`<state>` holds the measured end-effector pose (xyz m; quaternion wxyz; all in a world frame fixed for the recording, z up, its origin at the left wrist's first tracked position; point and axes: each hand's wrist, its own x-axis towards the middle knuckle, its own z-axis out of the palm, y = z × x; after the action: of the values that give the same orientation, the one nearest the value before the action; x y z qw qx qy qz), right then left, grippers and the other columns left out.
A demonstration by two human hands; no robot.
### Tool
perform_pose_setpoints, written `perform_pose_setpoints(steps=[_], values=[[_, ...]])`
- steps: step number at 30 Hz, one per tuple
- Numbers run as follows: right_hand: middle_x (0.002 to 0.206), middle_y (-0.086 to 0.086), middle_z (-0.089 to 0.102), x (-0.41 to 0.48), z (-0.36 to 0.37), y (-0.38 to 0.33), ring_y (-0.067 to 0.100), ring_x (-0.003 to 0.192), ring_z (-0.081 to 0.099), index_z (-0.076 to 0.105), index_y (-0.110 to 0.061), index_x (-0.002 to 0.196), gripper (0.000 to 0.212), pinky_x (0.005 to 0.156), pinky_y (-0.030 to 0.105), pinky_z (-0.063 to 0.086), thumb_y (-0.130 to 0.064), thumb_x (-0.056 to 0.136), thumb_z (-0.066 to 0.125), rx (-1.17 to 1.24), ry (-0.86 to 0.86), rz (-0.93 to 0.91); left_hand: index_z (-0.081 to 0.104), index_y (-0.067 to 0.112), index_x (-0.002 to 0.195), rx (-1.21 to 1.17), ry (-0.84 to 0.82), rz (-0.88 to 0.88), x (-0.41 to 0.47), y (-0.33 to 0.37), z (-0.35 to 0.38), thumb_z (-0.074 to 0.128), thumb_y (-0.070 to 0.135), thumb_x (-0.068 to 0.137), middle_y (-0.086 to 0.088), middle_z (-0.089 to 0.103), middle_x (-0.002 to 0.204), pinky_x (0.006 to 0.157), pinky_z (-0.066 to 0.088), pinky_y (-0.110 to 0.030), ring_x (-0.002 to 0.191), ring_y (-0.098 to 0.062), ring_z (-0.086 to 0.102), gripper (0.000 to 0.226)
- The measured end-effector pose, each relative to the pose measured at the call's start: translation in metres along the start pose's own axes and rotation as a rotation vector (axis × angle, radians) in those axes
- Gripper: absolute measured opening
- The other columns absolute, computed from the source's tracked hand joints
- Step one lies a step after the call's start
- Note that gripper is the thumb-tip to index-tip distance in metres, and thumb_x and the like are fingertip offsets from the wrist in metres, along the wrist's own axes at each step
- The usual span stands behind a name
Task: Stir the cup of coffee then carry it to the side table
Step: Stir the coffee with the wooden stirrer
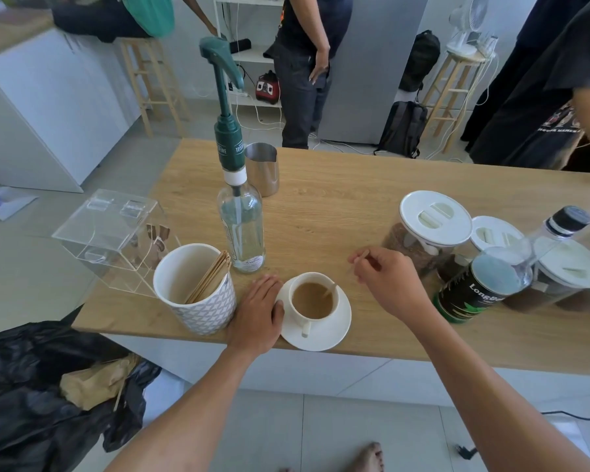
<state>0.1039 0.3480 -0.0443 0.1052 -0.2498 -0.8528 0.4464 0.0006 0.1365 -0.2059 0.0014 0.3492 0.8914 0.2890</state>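
At the near edge of a wooden desk, a white cup of coffee sits on a white saucer, its small handle pointing toward the viewer. The left hand lies flat on the desk with fingers loosely spread, its thumb touching the saucer's left rim. The right hand hovers just right of the cup, fingers pinching the top of a thin wooden stirrer whose lower end dips into the milky brown coffee.

The cup looks like glazed ceramic: rigid, smooth, breakable, and filled close to the brim, so it would probably slosh if tilted or jolted. The saucer offers the steadiest hold for carrying, taken by its rim at both sides and kept level; the handle looks too small for more than a fingertip pinch. The stirrer seems light and slightly flexible.

Left of the cup stands a patterned holder of spare stirrers; behind it, a clear pump bottle. The stirrer is motion-blurred, and its submerged tip cannot be seen. The side table cannot be identified in this view. Jars at the right edge are partly cut off
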Motion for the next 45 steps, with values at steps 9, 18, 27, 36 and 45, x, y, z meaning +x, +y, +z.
perform_pose_setpoints(steps=[9, 18, 27, 36, 45], values=[[0.074, -0.009, 0.068, -0.001, 0.001, 0.003, 0.007, 0.067, 0.062, 0.070, -0.017, 0.080, 0.026, 0.064, 0.020, 0.050, -0.017, 0.096, 0.049, -0.054, 0.039, 0.029, 0.047, 0.010, 0.145, 0.019, -0.005, 0.005, 0.001, -0.001, 0.001, 0.033, 0.028, 0.102, -0.004, 0.045, 0.153, 0.124, 0.014, -0.032, 0.146, -0.016, 0.030, 0.049], [0.079, -0.008, 0.071, -0.001, 0.000, 0.008, 0.018, 0.071, 0.066, 0.070, -0.017, 0.082, 0.026, 0.072, 0.035, 0.055, -0.017, 0.097, 0.048, -0.048, 0.026, 0.080, 0.047, 0.011, 0.144, 0.029, 0.000, 0.011, 0.001, -0.004, 0.002, 0.036, 0.026, 0.102, -0.003, 0.046, 0.152, 0.122, 0.006, -0.023, 0.146, -0.016, 0.031, 0.046], [0.088, -0.005, 0.072, -0.003, 0.001, 0.011, 0.015, 0.077, 0.067, 0.064, -0.020, 0.076, 0.029, 0.072, 0.029, 0.053, -0.018, 0.099, 0.046, -0.049, 0.003, 0.102, 0.047, 0.010, 0.145, 0.027, 0.011, 0.015, 0.000, -0.002, 0.000, 0.038, 0.024, 0.103, -0.003, 0.045, 0.152, 0.120, -0.001, -0.017, 0.146, -0.016, 0.030, 0.045], [0.083, -0.008, 0.069, -0.004, 0.005, 0.009, 0.010, 0.075, 0.064, 0.068, -0.016, 0.088, 0.026, 0.072, 0.027, 0.051, -0.017, 0.100, 0.045, -0.039, -0.025, 0.057, 0.047, 0.009, 0.145, 0.032, 0.012, 0.013, 0.000, -0.001, 0.000, 0.038, 0.024, 0.103, -0.004, 0.046, 0.152, 0.120, -0.003, -0.016, 0.146, -0.017, 0.030, 0.045], [0.084, -0.012, 0.069, -0.003, 0.009, 0.011, 0.009, 0.079, 0.065, 0.067, -0.011, 0.084, 0.028, 0.075, 0.028, 0.052, -0.016, 0.099, 0.044, -0.053, -0.008, 0.031, 0.049, 0.009, 0.144, 0.026, 0.001, 0.012, 0.000, -0.001, -0.001, 0.028, 0.033, 0.101, -0.004, 0.047, 0.151, 0.123, 0.013, -0.028, 0.145, -0.017, 0.033, 0.053]])
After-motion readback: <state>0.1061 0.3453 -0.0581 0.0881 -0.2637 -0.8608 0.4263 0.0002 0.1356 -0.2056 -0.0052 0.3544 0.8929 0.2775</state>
